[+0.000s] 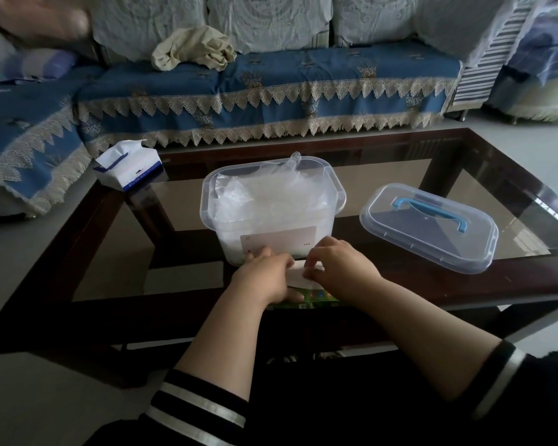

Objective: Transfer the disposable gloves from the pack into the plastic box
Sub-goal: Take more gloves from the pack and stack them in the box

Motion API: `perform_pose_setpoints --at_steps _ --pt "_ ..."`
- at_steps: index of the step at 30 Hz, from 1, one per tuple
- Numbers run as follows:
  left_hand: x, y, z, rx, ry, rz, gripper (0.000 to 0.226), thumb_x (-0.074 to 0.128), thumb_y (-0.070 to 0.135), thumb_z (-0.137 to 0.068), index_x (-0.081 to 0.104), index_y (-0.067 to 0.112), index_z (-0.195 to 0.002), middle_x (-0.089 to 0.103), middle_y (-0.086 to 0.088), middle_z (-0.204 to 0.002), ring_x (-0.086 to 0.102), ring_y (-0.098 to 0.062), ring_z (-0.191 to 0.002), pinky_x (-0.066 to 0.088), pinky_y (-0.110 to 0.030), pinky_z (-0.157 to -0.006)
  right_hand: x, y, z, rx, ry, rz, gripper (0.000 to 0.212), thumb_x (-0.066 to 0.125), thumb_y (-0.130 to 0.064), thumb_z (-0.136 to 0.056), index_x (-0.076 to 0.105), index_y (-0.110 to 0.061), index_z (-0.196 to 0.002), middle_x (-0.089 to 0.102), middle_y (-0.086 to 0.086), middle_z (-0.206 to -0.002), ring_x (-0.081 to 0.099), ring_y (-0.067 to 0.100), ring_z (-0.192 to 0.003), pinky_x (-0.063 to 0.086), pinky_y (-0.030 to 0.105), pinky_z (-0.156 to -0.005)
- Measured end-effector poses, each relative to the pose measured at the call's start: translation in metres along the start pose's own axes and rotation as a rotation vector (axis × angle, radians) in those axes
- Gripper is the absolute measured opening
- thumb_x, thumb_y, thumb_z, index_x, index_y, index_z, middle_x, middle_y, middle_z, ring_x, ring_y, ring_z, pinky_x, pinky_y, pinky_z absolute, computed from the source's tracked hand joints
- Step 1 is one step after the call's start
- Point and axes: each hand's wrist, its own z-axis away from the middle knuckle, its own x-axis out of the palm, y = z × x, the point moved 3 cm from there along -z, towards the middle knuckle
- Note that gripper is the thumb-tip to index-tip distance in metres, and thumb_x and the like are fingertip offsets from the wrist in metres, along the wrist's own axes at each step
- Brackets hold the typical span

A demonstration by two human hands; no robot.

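A clear plastic box [335, 191] stands open on the glass table, filled with crumpled clear disposable gloves [271, 194]. Just in front of it lies the glove pack [316, 296], green with a white top, mostly hidden by my hands. My left hand [266, 275] grips the pack's left end, thumb along its near side. My right hand [340, 263] pinches the white top of the pack from the right. Both hands sit close together against the box's front wall.
The box's clear lid [432, 239] with a blue handle lies on the table to the right. A tissue pack [128, 167] sits at the table's far left corner. A blue-covered sofa [271, 88] with a beige cloth [194, 49] runs behind the dark-framed glass table [464, 175].
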Motion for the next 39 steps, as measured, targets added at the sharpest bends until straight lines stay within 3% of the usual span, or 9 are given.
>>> perform_pose_setpoints --at_steps 9,14,18,21,24,28,31,34,39 --pt "0.001 0.001 -0.003 -0.021 0.024 -0.060 0.064 0.076 0.039 -0.080 0.044 0.027 -0.134 0.040 -0.007 -0.136 0.031 -0.040 -0.135 0.043 -0.048 -0.101 -0.015 0.002 0.003 0.050 0.185 -0.657 0.005 0.071 -0.017 -0.085 0.071 -0.012 -0.083 0.067 0.001 -0.076 0.057 0.008 -0.068 0.044 0.016 -0.064" --pt "0.005 0.001 -0.011 -0.077 0.015 -0.034 0.076 0.075 0.042 -0.079 0.040 0.022 -0.143 0.040 -0.004 -0.145 0.031 -0.039 -0.138 0.041 -0.047 -0.106 -0.033 0.000 0.013 0.057 0.247 -1.195 0.008 0.064 -0.010 -0.087 0.066 -0.009 -0.079 0.061 0.011 -0.078 0.055 0.024 -0.074 0.048 0.043 -0.075" --pt "0.008 0.007 -0.006 -0.059 -0.018 -0.135 0.071 0.070 0.044 -0.085 0.039 0.020 -0.144 0.037 -0.005 -0.145 0.028 -0.037 -0.139 0.040 -0.049 -0.105 -0.052 -0.006 0.022 -0.002 0.316 -1.451 0.011 0.063 -0.025 -0.077 0.066 -0.014 -0.080 0.067 0.000 -0.074 0.063 0.019 -0.072 0.055 0.046 -0.072" --pt "-0.007 0.014 0.009 -0.060 0.069 -0.201 0.052 0.066 0.041 -0.089 0.050 0.022 -0.135 0.049 -0.002 -0.136 0.044 -0.030 -0.128 0.042 -0.045 -0.101 -0.067 -0.003 0.029 -0.106 0.534 -1.291 0.011 0.064 -0.024 -0.078 0.073 -0.029 -0.075 0.070 -0.011 -0.076 0.064 0.007 -0.075 0.056 0.030 -0.073" --pt "-0.037 0.008 0.029 -0.045 0.325 -0.027 0.015 0.053 0.025 -0.097 0.064 0.023 -0.106 0.066 -0.001 -0.104 0.062 -0.021 -0.092 0.047 -0.031 -0.074 -0.073 0.003 0.031 -0.154 0.671 -1.096 0.019 0.061 -0.009 -0.088 0.069 -0.026 -0.084 0.069 -0.014 -0.081 0.061 -0.002 -0.080 0.054 0.020 -0.079" --pt "-0.080 0.003 0.060 0.096 0.993 0.446 0.037 0.037 0.046 -0.101 0.064 0.021 -0.097 0.068 0.009 -0.084 0.065 -0.011 -0.075 0.054 -0.033 -0.069 -0.074 0.009 0.030 -0.188 0.723 -0.906 0.022 0.060 -0.005 -0.089 0.064 -0.026 -0.096 0.063 -0.007 -0.100 0.060 -0.004 -0.094 0.050 0.016 -0.087" --pt "-0.084 0.013 0.055 0.304 0.726 0.848 0.087 0.012 0.089 -0.075 0.067 0.026 -0.099 0.070 0.015 -0.092 0.066 0.002 -0.088 0.051 -0.022 -0.083 -0.070 0.009 0.028 -0.216 0.740 -0.711 0.024 0.062 -0.007 -0.089 0.063 -0.029 -0.097 0.059 -0.019 -0.101 0.057 -0.010 -0.095 0.046 0.010 -0.085" --pt "-0.086 0.029 0.045 0.391 0.496 0.840 0.100 0.023 0.099 -0.056 0.071 0.021 -0.096 0.073 0.008 -0.094 0.067 -0.004 -0.088 0.050 -0.021 -0.084 -0.064 0.006 0.022 -0.220 0.710 -0.525 0.019 0.064 -0.016 -0.088 0.067 -0.023 -0.107 0.058 -0.017 -0.100 0.055 -0.009 -0.094 0.046 0.012 -0.083" --pt "-0.100 0.041 0.037 0.451 0.507 0.794 0.006 0.065 0.019 -0.092 0.068 0.017 -0.097 0.073 0.004 -0.080 0.062 -0.009 -0.059 0.058 -0.032 -0.069 -0.061 0.001 0.026 -0.192 0.548 -0.517 0.064 0.058 -0.067 -0.071 0.052 -0.032 -0.124 0.055 -0.020 -0.116 0.055 0.000 -0.103 0.050 0.026 -0.090"
